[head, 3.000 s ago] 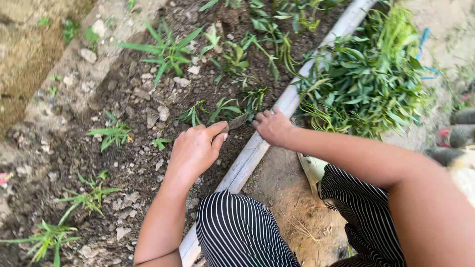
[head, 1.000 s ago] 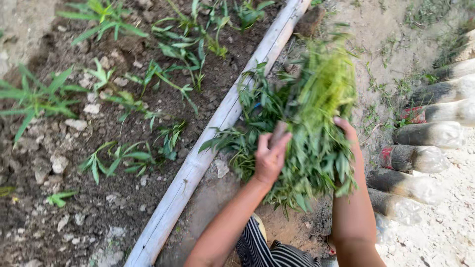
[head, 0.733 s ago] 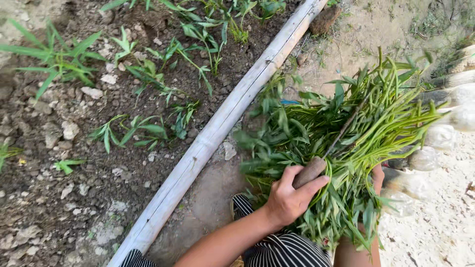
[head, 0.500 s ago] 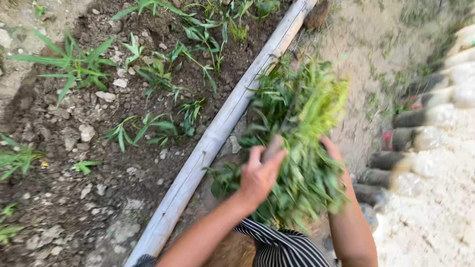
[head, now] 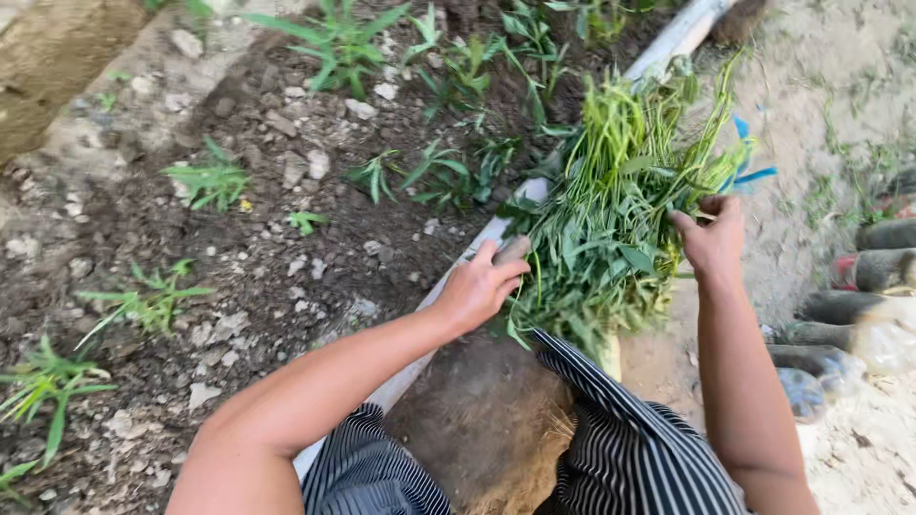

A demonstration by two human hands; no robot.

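A big bunch of green plants (head: 620, 219) is held over the white pipe (head: 668, 43) that runs along the edge of the garden bed (head: 267, 248). The bunch is made of many thin, soft stalks with long, pointed leaves. The stalk ends point up and away, and the leafy ends hang down toward the striped trousers (head: 630, 448).

The left hand (head: 482, 286) is at the near left side of the bunch. Its fingers are curled and pressed together around something small and brown-grey, and what that is cannot be told. The right hand (head: 711, 238) is at the right side of the bunch. Its fingers are bent and pinched on some stalks.

A bit of blue string or strip (head: 749, 172) is seen just behind the bunch, near the right hand.

The pipe is smooth, round and pale. The garden bed on its left is filled with dark, crumbly soil and many small grey stones. Small green plants (head: 215, 176) with thin leaves are seen standing in it, well apart from each other.

On the right the ground (head: 821, 86) is pale, dry and sandy. Round bottles (head: 883, 267) are laid in a row at the right edge, dusty and partly buried. The trousers are dark with thin white stripes.
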